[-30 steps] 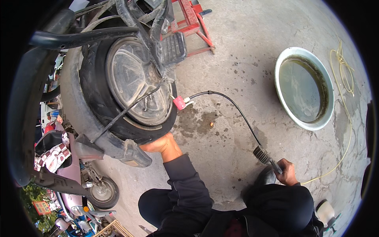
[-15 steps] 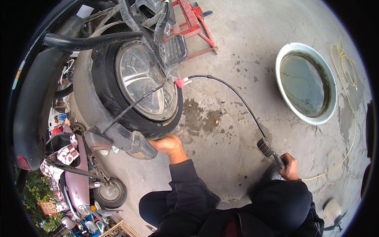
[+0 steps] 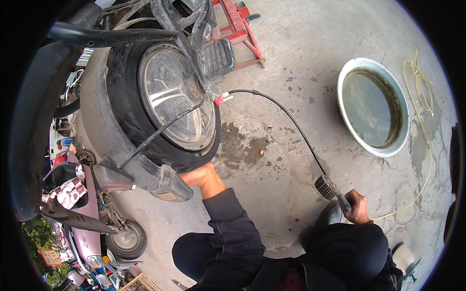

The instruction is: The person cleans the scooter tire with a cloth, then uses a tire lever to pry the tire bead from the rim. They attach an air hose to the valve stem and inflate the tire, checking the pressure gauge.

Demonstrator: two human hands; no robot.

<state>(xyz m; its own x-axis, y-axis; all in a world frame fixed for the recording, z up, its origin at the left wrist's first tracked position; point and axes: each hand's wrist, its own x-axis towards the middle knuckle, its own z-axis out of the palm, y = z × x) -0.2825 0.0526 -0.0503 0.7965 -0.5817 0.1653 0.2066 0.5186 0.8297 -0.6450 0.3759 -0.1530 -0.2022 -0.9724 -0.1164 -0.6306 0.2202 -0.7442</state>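
My right hand (image 3: 358, 206) is closed round the handle of a tyre inflator (image 3: 326, 187) with a ribbed black head, low over the floor beside my knee. A thin black hose (image 3: 297, 125) arcs from it to a red clip-on chuck (image 3: 219, 101) at the wheel of a scooter. The wheel has a black tyre (image 3: 127, 104) and a dusty grey hub (image 3: 177, 104) with bright spokes. Under the tyre's near edge, beside the mudguard (image 3: 167, 186), my left hand (image 3: 198, 175) touches the rubber from below; its fingers are hidden.
A white basin (image 3: 407, 131) of murky water stands at the right, with a yellow hose (image 3: 428, 160) beside it. A red metal stand (image 3: 242, 36) is at the back. A pink scooter (image 3: 87, 208) is parked at the left. Wet patches mark the concrete (image 3: 242, 145).
The whole view has shifted slightly, with the scooter now a little further left. My left hand stays at the tyre, and my right hand keeps hold of the inflator.
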